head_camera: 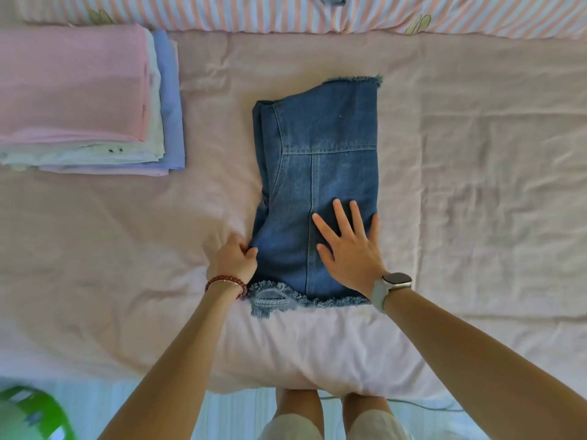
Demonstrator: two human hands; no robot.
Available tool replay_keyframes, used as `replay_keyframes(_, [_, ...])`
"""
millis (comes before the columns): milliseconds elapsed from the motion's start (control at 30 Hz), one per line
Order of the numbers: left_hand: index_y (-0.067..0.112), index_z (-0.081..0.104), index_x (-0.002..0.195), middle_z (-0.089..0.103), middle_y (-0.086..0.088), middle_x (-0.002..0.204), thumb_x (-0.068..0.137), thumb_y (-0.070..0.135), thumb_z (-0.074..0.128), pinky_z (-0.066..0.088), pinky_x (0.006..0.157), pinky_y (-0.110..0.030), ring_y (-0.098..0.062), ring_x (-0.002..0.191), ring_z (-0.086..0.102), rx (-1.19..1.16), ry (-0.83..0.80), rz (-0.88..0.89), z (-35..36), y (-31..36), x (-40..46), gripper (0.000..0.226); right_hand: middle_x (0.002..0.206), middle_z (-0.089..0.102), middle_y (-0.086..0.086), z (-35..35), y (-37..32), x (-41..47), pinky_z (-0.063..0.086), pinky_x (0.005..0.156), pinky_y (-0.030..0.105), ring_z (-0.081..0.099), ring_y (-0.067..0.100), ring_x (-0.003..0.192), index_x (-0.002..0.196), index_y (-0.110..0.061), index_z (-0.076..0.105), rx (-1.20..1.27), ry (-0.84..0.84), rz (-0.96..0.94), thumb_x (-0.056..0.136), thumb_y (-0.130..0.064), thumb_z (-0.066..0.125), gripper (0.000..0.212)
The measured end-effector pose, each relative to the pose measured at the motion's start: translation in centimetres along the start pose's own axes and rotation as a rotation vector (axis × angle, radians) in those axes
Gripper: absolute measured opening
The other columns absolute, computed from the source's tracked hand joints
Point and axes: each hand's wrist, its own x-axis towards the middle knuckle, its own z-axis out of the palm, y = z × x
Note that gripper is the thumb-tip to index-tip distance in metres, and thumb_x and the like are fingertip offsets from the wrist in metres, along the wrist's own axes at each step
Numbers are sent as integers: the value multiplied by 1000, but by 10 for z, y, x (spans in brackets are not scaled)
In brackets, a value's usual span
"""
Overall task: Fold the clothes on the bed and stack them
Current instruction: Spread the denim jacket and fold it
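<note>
A blue denim garment (320, 160) with frayed hems lies folded lengthwise in the middle of the pink bed sheet (476, 185). My right hand (349, 249) presses flat on its near right part, fingers spread and straight. My left hand (233, 260) is at the garment's near left edge, fingers curled onto the denim edge. A stack of folded clothes (82, 100), pink on top with white and blue pieces beneath, sits at the far left of the bed.
A striped pink and white quilt (286, 14) runs along the far side of the bed. A green plastic object (28, 414) stands on the floor at the lower left. My legs are against the bed's near edge.
</note>
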Motion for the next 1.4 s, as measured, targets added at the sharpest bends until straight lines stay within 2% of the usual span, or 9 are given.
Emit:
replay_keyframes(133, [12, 62, 97, 54, -1, 96, 81, 8, 52, 37, 72, -22, -15, 79, 52, -196, 145, 258, -7, 37, 8, 19, 155, 20, 8, -6, 2, 10, 11, 108, 64, 13, 35, 142, 144, -27, 31, 43, 54, -21, 93, -33, 45, 54])
replay_keyframes(233, [11, 56, 84, 54, -1, 72, 87, 37, 53, 37, 61, -28, -13, 62, 48, -303, 165, 215, -7, 67, 17, 26, 158, 2, 2, -3, 7, 20, 3, 110, 61, -3, 29, 144, 148, -33, 11, 22, -54, -46, 97, -39, 33, 56])
replay_keyframes(333, [8, 51, 106, 58, -5, 90, 92, 45, 47, 38, 66, -30, -25, 82, 56, -211, 189, 149, -5, 87, 29, 40, 157, 9, 0, -6, 12, 21, 8, 111, 58, 3, 27, 144, 147, -33, 18, 37, -48, -69, 97, -39, 34, 53])
replay_keyframes(467, [2, 47, 101, 55, -13, 82, 97, 33, 41, 34, 56, -33, -34, 73, 55, -134, 336, 231, -3, 84, 34, 32, 132, 55, 9, -26, 26, 29, 41, 91, 51, 51, 32, 121, 122, -14, 61, 192, 256, -56, 87, -20, 51, 37])
replay_keyframes(667, [8, 51, 129, 50, -19, 132, 84, 20, 55, 45, 86, -50, -42, 117, 50, 384, 615, 580, -1, 97, 41, 46, 142, 41, 8, -46, 64, 83, 25, 110, 43, 31, 30, 134, 139, -15, 42, 206, 163, -50, 98, -21, 39, 41])
replay_keyframes(733, [13, 46, 136, 42, -15, 143, 87, 31, 50, 33, 102, -56, -40, 131, 37, 515, 509, 752, 7, 110, 45, 52, 137, 42, 9, -50, 73, 97, 31, 106, 40, 35, 29, 127, 141, -16, 39, 154, 169, -71, 99, -23, 37, 43])
replay_keyframes(867, [26, 6, 149, 3, -8, 157, 88, 61, 19, -1, 115, -47, -31, 144, -3, 568, 221, 603, 17, 106, 67, 71, 147, 28, 9, -57, 88, 128, 33, 103, 45, 23, 30, 133, 145, -23, 29, 42, 118, 13, 98, -36, 36, 49])
replay_keyframes(1133, [35, -26, 135, -29, 0, 145, 77, 76, 1, -15, 110, -42, -32, 141, -19, 591, 220, 573, 29, 100, 80, 76, 157, 4, 7, -93, 94, 211, 6, 112, 54, 3, 29, 144, 149, -22, 2, -4, 168, 7, 87, -54, 49, 85])
replay_keyframes(1400, [33, -15, 141, -20, -2, 149, 79, 75, 1, -9, 112, -44, -34, 143, -11, 594, 262, 599, 33, 96, 86, 77, 117, 54, 14, -97, 70, 262, 40, 78, 38, 52, 32, 103, 123, -9, 41, 109, -116, 19, 79, -47, 67, 64])
